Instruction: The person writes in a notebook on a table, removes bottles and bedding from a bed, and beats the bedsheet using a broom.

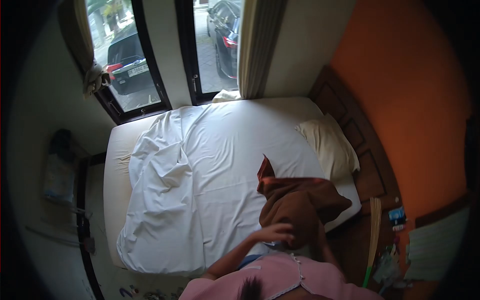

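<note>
Over the white-sheeted bed [225, 150], brown cloth [292, 205] is apparently being handled at lower centre-right, the left hand's [274, 234] fingers loosely curled and parted, the right hand's hidden; a firmer edge grip seems called for.

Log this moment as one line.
left hand: by brown cloth, contact unclear | right hand: hidden by brown cloth | white sheet: on bed, rumpled | pillow: by headboard

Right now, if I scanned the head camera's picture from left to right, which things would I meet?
Tied curtain → sheet folds → brown cloth → broom → blue pack.
</note>
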